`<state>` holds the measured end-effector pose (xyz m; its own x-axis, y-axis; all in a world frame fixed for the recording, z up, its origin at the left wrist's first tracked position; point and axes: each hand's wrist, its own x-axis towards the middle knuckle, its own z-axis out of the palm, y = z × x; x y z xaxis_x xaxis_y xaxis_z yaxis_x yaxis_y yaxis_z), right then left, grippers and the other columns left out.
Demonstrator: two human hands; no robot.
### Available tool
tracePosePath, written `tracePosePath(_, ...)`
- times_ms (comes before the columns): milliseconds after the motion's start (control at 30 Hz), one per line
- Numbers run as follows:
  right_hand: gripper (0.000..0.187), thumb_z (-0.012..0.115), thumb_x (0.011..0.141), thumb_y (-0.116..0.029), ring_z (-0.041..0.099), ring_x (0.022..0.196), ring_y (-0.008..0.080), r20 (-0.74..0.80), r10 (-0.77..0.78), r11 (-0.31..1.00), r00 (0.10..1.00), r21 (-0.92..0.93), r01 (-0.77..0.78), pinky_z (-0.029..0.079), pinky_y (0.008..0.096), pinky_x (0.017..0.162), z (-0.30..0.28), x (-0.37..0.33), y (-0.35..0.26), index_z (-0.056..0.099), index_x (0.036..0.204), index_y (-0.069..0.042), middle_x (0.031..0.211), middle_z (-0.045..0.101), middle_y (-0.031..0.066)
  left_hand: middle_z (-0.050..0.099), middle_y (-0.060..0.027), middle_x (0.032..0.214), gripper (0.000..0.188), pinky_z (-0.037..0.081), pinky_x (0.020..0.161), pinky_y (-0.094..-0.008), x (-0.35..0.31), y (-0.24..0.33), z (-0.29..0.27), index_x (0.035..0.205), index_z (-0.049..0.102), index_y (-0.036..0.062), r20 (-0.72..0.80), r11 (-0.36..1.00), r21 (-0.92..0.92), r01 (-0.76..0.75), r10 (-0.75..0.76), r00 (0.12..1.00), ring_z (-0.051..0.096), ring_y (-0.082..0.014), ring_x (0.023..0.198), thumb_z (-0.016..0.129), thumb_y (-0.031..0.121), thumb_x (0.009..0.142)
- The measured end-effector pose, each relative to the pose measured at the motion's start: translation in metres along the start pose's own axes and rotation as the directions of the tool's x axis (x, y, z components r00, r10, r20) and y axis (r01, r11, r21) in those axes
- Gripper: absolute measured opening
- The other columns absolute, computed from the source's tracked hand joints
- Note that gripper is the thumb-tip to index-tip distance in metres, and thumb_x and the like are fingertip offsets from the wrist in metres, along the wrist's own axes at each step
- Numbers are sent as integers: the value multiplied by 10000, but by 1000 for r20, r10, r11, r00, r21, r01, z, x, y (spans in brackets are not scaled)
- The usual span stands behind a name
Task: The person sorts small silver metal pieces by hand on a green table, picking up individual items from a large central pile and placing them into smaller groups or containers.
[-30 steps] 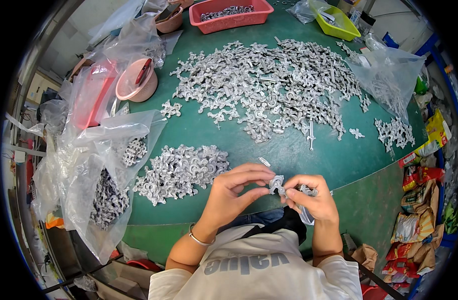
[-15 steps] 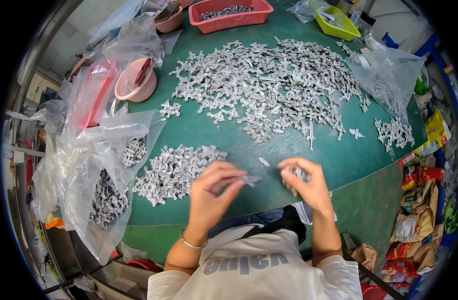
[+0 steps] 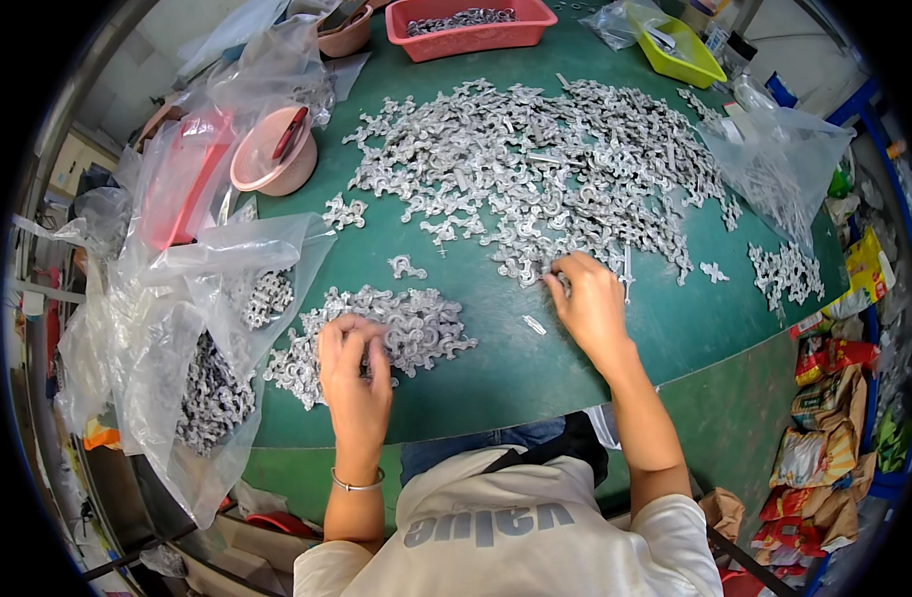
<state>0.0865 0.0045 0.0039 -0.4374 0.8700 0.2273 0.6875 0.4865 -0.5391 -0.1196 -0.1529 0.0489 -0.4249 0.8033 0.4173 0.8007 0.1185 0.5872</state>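
My left hand (image 3: 355, 360) is over the smaller pile of silver-grey metal parts (image 3: 421, 323), with its fingers bent and the thumb standing apart. Nothing shows between them. My right hand (image 3: 587, 306) reaches to the near edge of the large heap of similar small, curvy metal parts (image 3: 536, 149). Its thumb and forefinger are curved and a little apart, beside the outermost parts; its palm is hidden. A short, narrow metal piece (image 3: 534, 325) lies by itself between my hands. One loose metal part (image 3: 406, 267) sits just above the smaller pile.
Clear plastic bags (image 3: 168, 328) holding dark metal parts crowd the left. A pink bowl (image 3: 277, 179) with a red-handled tool stands there. A red tray (image 3: 471, 40) and a yellow-green tray (image 3: 675, 62) are at the back. Another plastic bag (image 3: 779, 159) lies at right.
My left hand has moved left onto the smaller pile, no longer holding a part. My right hand has gone up to the large heap; the parts seen in it are out of sight. A loose part now lies above the smaller pile.
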Motion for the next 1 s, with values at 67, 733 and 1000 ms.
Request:
tracePosePath(67, 113, 670, 734, -107, 578, 695, 356, -64, 13, 989, 998, 145, -4, 458, 401, 600, -8, -3, 1, 627, 789, -19, 788, 607, 145, 523, -128, 889, 146, 410, 760, -354, 1, 6, 0, 851, 590, -11, -4, 999, -48, 1, -1, 1000, 506, -290, 843, 559, -88, 731)
tracePosePath(733, 74, 595, 832, -24, 512, 562, 90, 329, 144, 208, 933, 912, -353, 376, 215, 419, -44, -55, -6, 601, 798, 42, 706, 579, 74, 559, -199, 1070, 341, 427, 832, -387, 71, -22, 30, 1058, 569, -26, 668, 978, 171, -122, -24, 744, 535, -355, 976, 533, 261, 876)
tracePosePath(1000, 73, 593, 833, -24, 519, 569, 93, 331, 122, 143, 936, 927, -347, 379, 212, 419, -45, -59, -14, 597, 809, 45, 707, 580, 77, 601, -158, 1024, 304, 439, 844, -387, 54, 1, 22, 1088, 566, -3, 309, 928, 127, -351, 299, 903, 572, -329, 946, 591, 151, 827)
